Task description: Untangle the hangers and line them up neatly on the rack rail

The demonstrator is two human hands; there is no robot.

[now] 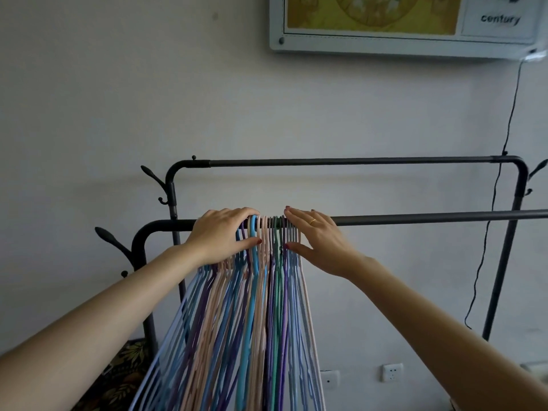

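Note:
Several thin hangers (pixel 261 307) in blue, pink, purple and green hang in a tight bunch from the near rack rail (pixel 430 218). My left hand (pixel 221 235) lies over the rail at the bunch's left side, fingers on top of the hooks and thumb under them against the hanger necks. My right hand (pixel 317 238) rests on the bunch's right side with straight fingers on the hooks and the thumb stretched below. A gold ring sits on one right finger. The hooks under both hands are hidden.
A second, higher rail (pixel 355 161) runs behind the near one on the same dark rack, with side pegs (pixel 154 176) at the left. A framed board (pixel 400 22) hangs on the wall above. A black cable (pixel 501 179) drops at the right. Wall sockets (pixel 391 372) sit low.

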